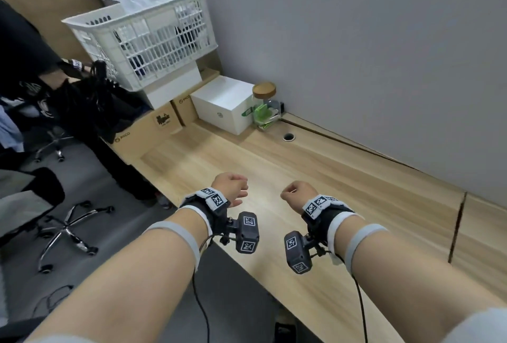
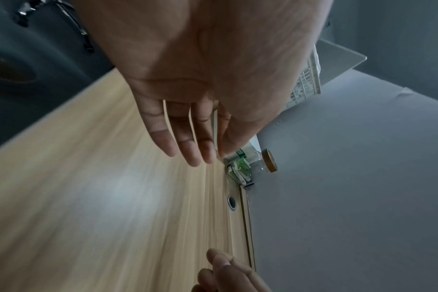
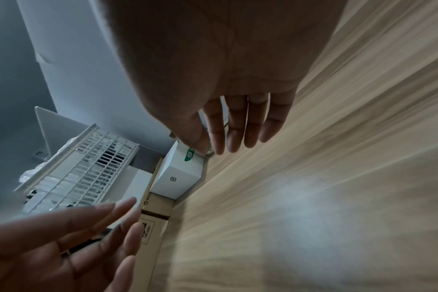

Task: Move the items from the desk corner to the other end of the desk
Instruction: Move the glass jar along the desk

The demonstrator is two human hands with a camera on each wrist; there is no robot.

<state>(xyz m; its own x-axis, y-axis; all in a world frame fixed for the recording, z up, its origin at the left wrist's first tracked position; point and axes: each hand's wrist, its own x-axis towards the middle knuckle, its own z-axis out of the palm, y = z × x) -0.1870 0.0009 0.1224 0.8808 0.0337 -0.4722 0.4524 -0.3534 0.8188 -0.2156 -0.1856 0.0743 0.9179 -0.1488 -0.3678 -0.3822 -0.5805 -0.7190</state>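
Note:
In the far desk corner stand a white box (image 1: 223, 108) (image 3: 178, 177) and, to its right, a glass jar (image 1: 265, 108) (image 2: 263, 164) with a wooden lid and green packets inside. Left of them are brown cardboard boxes (image 1: 148, 134). A white plastic basket (image 1: 142, 40) (image 3: 83, 170) is stacked on another white box. My left hand (image 1: 233, 189) (image 2: 185, 138) and right hand (image 1: 295, 193) (image 3: 238, 126) hover side by side over the middle of the wooden desk (image 1: 315, 172), well short of the corner. Both have relaxed fingers and hold nothing.
A round cable hole (image 1: 288, 137) lies in the desk in front of the jar. The grey wall runs along the right side. A person in dark clothes (image 1: 24, 68) stands at the left by the boxes. Office chairs (image 1: 63, 222) stand on the floor to the left.

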